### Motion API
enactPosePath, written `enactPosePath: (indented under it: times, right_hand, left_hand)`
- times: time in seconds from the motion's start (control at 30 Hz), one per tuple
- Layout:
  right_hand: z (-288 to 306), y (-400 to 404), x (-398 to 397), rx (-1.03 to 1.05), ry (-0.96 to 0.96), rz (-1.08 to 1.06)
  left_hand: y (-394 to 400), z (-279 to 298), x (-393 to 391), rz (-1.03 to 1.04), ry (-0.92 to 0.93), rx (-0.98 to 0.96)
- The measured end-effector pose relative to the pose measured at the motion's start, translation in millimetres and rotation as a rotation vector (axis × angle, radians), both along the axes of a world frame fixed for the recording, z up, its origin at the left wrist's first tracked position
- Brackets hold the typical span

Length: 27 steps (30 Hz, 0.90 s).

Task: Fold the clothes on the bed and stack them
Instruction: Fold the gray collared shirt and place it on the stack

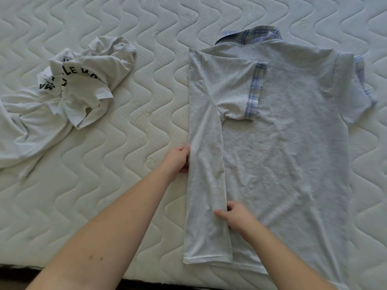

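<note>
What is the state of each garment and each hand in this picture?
Grey shirt: lies flat, back up, left side and sleeve folded in, right side not yet.
White T-shirt: crumpled, unfolded.
Left hand: grips the folded edge.
Right hand: fingers relaxed, rests on the folded panel.

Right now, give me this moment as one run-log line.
step: folding grey polo shirt | left third folded over | left hand grips fold edge | right hand presses flap | white T-shirt crumpled, unfolded
</note>
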State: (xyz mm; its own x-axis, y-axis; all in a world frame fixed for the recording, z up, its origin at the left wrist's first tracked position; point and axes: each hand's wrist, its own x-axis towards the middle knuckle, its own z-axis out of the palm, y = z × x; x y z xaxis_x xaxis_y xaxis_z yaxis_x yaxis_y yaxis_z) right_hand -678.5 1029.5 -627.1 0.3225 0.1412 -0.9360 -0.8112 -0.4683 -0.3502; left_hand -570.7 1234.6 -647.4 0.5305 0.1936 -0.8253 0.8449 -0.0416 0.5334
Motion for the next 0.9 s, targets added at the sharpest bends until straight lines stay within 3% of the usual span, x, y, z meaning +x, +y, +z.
enactPosePath:
  times: [0.2,0.33,0.47,0.63,0.77,0.9]
  right_hand:
    - [1.5,-7.1,-49.1,-0.006,-0.011,0.016]
    - [3.5,-10.4,-73.7,0.061,-0.045,-0.081]
    - [-0.2,-9.7,-101.2,0.136,0.070,-0.085]
    - [-3.6,-14.2,-138.3,0.085,0.209,-0.062]
    - [-4.3,-19.4,-152.7,0.012,0.088,-0.017]
    - [-0.7,-26.4,-142.7,-0.167,-0.205,0.144]
  left_hand:
    - [-8.8,11.9,-79.6,-0.115,0.068,-0.071]
    - [-26.8,11.5,-142.3,-0.051,0.065,-0.100]
    - [-43.1,10.4,-196.7,0.004,0.087,-0.014]
    - [-49.3,11.6,-247.0,0.012,0.205,0.074]
    - [-48.8,15.1,-268.9,0.003,0.166,0.126]
    - [-51.7,20.8,-279.3,-0.019,0.070,0.071]
